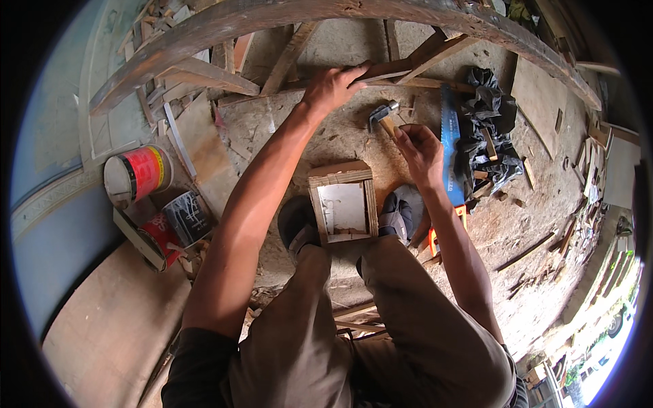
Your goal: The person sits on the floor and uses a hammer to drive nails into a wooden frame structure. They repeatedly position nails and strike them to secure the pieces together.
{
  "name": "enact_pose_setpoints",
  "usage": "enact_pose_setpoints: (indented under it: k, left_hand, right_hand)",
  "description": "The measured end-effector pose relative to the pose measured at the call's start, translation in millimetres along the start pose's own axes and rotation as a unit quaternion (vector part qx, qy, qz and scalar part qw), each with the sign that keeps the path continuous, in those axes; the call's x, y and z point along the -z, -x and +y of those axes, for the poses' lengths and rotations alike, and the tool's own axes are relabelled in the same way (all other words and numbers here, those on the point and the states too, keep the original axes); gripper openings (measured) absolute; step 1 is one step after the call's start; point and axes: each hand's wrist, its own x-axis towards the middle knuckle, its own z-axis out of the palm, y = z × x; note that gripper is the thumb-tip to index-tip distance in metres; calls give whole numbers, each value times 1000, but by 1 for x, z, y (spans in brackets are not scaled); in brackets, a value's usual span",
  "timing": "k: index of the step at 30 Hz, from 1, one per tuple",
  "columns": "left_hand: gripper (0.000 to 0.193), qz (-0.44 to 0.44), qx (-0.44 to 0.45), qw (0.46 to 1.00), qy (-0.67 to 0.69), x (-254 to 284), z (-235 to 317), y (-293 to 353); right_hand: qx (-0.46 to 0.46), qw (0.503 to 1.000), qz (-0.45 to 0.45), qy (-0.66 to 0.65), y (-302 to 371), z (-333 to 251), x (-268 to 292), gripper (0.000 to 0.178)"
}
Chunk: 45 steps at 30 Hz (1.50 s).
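Toward the far side, my left hand (pixel 330 90) has its fingers and thumb around the near end of a short dark piece of wood (pixel 389 70), close under a wooden frame. My right hand (pixel 420 153) is closed on the handle of a claw hammer (pixel 385 117), whose metal head points up and left. Between my feet, below both hands, rests a small rectangular wooden box frame (pixel 370 204) with a whitish panel inside.
A long curved-looking beam (pixel 286 17) with braces crosses the far side. On the right lie a blue-bladed handsaw (pixel 449 149) and crumpled black plastic (pixel 486 102) with wood scraps. A red paint bucket (pixel 141 173) and a dark can (pixel 187 219) are at left.
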Motion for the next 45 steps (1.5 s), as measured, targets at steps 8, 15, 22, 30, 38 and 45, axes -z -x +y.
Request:
enact_pose_setpoints:
  k: [8,15,22,30,38,45]
  left_hand:
    - [53,-21,6,998,64,10,2,0]
    - [39,144,64,976,151,25,18,30]
    - [17,4,131,953,273,24,95,78]
    - [17,-2,176,941,288,28,116,75]
    - [11,155,181,932,272,14,59,65]
    - [21,238,239,850,405,9,16,28]
  right_hand:
    - [27,999,-9,-17,-2,-2,-8,22]
    - [29,999,9,23,-2,-14,-3,21]
    - [83,996,0,33,1,-30,-13,24]
    - [93,994,-8,53,5,-31,-14,22]
    - [109,978,15,176,0,-14,-1,27]
    - [201,940,29,275,14,15,16,19]
